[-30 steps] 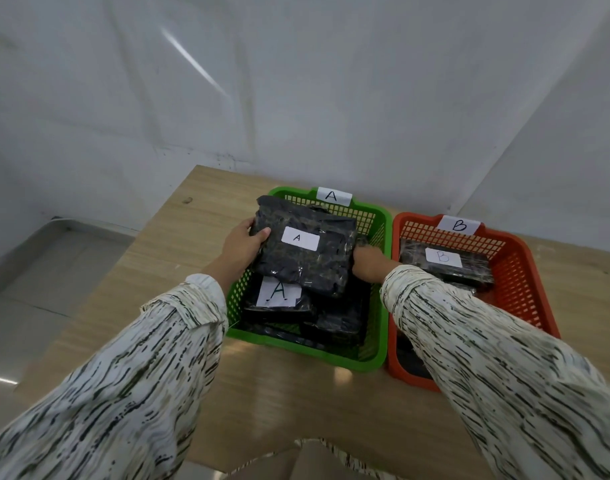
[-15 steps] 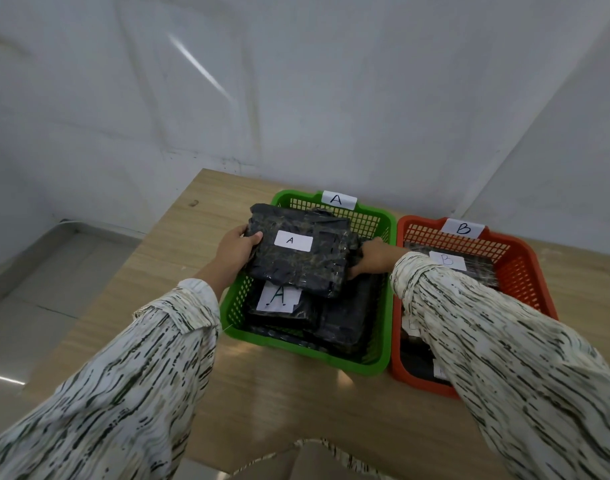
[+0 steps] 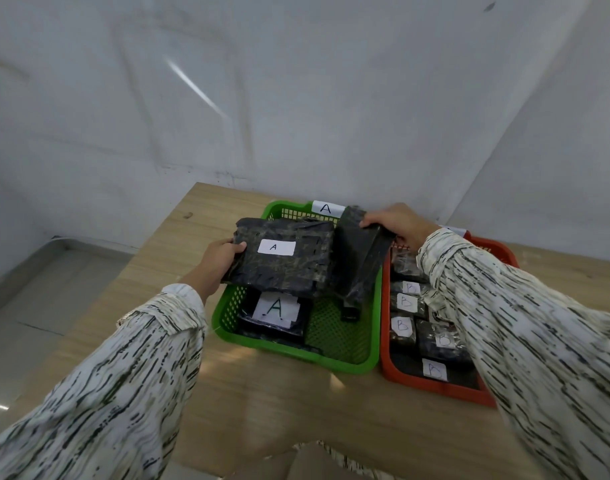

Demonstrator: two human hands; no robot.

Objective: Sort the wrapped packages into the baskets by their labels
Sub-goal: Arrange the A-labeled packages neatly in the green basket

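Our left hand [image 3: 216, 263] gripped the A parcel [image 3: 283, 259], our right hand [image 3: 397, 223] tilted another parcel [image 3: 360, 261], clearing room in the green basket [image 3: 334, 358].

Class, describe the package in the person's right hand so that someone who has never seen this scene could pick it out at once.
Start at the green basket labelled A on the wooden table. Over its right side, the right hand holds a black wrapped package tilted on end. Unlike the package in the left hand and the one lying in the basket, it shows no white label.
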